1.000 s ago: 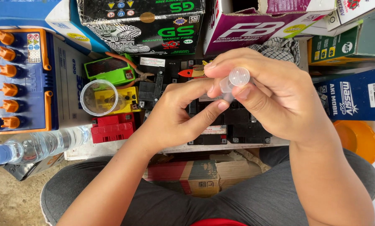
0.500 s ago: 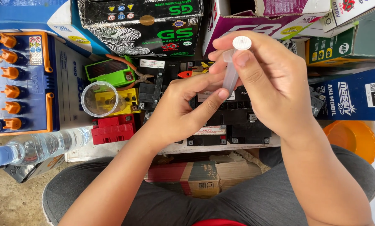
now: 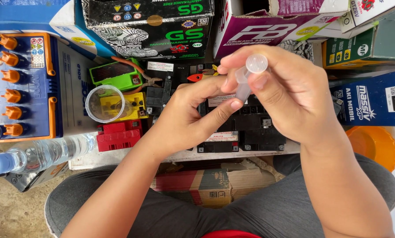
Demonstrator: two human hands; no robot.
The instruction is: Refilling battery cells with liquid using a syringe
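Seen from the head camera, both hands meet above a black battery (image 3: 246, 125) that sits on a low board in front of the crossed legs. The right hand (image 3: 290, 94) has its grip closed around a small clear plastic syringe (image 3: 246, 79), thumb and fingers wrapped round the barrel with the round plunger cap pointing up toward the camera. The left hand (image 3: 188, 117) pinches the lower end of the syringe between thumb and forefinger; its tip is hidden behind the fingers, so what it meets there cannot be told.

To the left stand a clear plastic cup (image 3: 104, 103), a green battery (image 3: 116, 75), a yellow one (image 3: 129, 105) and a red one (image 3: 118, 136). A water bottle (image 3: 39, 154) lies on its side near the left knee. A large blue battery with orange caps (image 3: 19, 83) fills the far left, and printed cardboard boxes (image 3: 149, 26) line the back.

Handling the syringe well here probably means keeping the barrel steady with the left pinch, holding it upright over the black battery, and working the plunger slowly so nothing spills.
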